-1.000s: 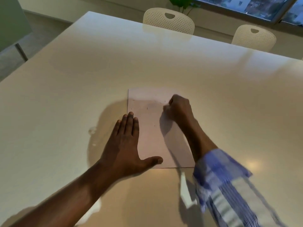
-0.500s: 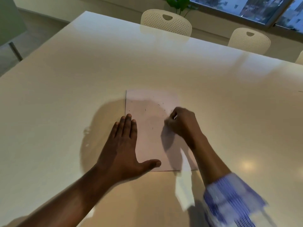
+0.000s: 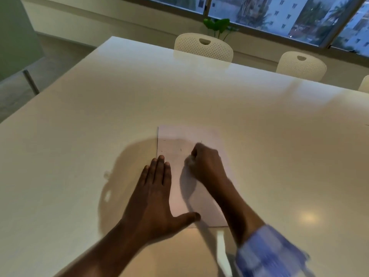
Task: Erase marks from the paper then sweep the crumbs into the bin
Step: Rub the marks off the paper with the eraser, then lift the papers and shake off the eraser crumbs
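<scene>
Erasing cleanly likely calls for firm pressure from the left hand [image 3: 153,194], flat with fingers straight on the paper's [image 3: 189,133] near-left edge, and short strokes away from it. At its 1 o'clock, the right hand [image 3: 207,162] sits curled on the sheet; what it grips is hidden. Dark flecks [image 3: 180,149] lie at its 10 o'clock, with the counter [image 3: 99,116] beyond.

Smooth glossy cream counter [image 3: 279,136] with soft light glare, thin matt paper [image 3: 179,136] sheet flecked with tiny dark marks, perforated matt plastic chair backs [image 3: 203,47], soft checked woven cloth sleeve [image 3: 269,254], dull grey metal leg [image 3: 30,80] far left.
</scene>
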Demonstrator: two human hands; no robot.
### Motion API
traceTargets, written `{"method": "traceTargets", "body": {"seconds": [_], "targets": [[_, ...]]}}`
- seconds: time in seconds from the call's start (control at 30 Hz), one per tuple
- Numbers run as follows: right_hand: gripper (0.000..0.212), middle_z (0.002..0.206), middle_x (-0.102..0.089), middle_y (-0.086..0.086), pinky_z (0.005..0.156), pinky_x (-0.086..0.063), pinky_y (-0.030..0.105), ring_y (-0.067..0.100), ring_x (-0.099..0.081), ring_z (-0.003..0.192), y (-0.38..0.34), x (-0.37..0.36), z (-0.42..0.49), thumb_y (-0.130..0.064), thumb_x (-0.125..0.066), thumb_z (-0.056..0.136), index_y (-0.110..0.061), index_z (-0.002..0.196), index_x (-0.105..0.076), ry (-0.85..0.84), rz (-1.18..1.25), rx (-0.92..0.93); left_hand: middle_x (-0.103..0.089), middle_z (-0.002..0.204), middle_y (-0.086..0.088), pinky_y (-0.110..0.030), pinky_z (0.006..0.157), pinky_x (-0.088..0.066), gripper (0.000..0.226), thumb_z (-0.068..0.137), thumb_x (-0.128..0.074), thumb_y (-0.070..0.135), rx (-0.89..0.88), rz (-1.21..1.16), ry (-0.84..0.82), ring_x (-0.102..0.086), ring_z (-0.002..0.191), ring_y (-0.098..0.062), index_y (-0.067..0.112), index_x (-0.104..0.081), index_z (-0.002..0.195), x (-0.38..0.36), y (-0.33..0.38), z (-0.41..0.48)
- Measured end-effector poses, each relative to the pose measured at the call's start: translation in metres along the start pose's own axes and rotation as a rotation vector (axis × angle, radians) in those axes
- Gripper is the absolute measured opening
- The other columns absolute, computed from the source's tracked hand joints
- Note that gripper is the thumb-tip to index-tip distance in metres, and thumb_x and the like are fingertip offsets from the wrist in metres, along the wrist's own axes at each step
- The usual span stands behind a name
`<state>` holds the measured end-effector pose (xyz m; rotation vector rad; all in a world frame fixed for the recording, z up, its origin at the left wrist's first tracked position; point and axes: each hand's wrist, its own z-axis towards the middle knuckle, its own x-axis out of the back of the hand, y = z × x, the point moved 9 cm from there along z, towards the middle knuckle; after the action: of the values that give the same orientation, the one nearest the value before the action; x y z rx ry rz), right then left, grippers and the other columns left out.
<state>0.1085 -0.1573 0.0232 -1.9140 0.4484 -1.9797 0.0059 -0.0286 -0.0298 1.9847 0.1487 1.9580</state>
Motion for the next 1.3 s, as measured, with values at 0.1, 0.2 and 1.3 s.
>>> {"method": "traceTargets", "body": {"seconds": [0.1, 0.2, 1.3], "targets": [[0.019, 0.107, -0.069, 0.017, 0.076, -0.056, 0.036, 0.033, -0.067, 0.093, -0.010, 0.005, 0.053, -0.018, -0.063, 0.091, -0.004, 0.104, -0.065, -0.028, -0.035, -0.007, 0.048, 0.156, -0.006, -0.043, 0.127, 0.011, 0.139, 0.053, -0.003, 0.110, 0.006, 0.018, -0.019, 0.039, 0.148, -0.023, 0.017, 0.043, 0.145, -0.001, 0.000, 0.000], [0.024, 0.110, -0.069, 0.017, 0.080, -0.053, 0.034, 0.033, -0.065, 0.102, -0.014, 0.008, 0.070, -0.020, -0.064, 0.090, -0.003, 0.106, -0.067, -0.093, -0.102, 0.045, 0.047, 0.157, -0.006, -0.044, 0.128, 0.010, 0.140, 0.052, -0.003, 0.110, 0.024, 0.019, -0.034, 0.038, 0.149, -0.024, 0.016, 0.041, 0.146, 0.000, 0.000, -0.001], [0.027, 0.073, -0.067, 0.006, 0.056, -0.048, 0.026, 0.014, -0.056, 0.059, 0.029, 0.024, -0.030, -0.025, -0.052, 0.104, -0.002, 0.104, -0.067, -0.310, 0.912, -0.061, -0.055, 0.063, -0.016, -0.039, 0.059, -0.044, 0.044, 0.103, -0.058, 0.030, 0.141, -0.680, 0.327, -0.050, 0.061, -0.028, -0.001, -0.055, 0.072, 0.077, 0.037, 0.084]]}}
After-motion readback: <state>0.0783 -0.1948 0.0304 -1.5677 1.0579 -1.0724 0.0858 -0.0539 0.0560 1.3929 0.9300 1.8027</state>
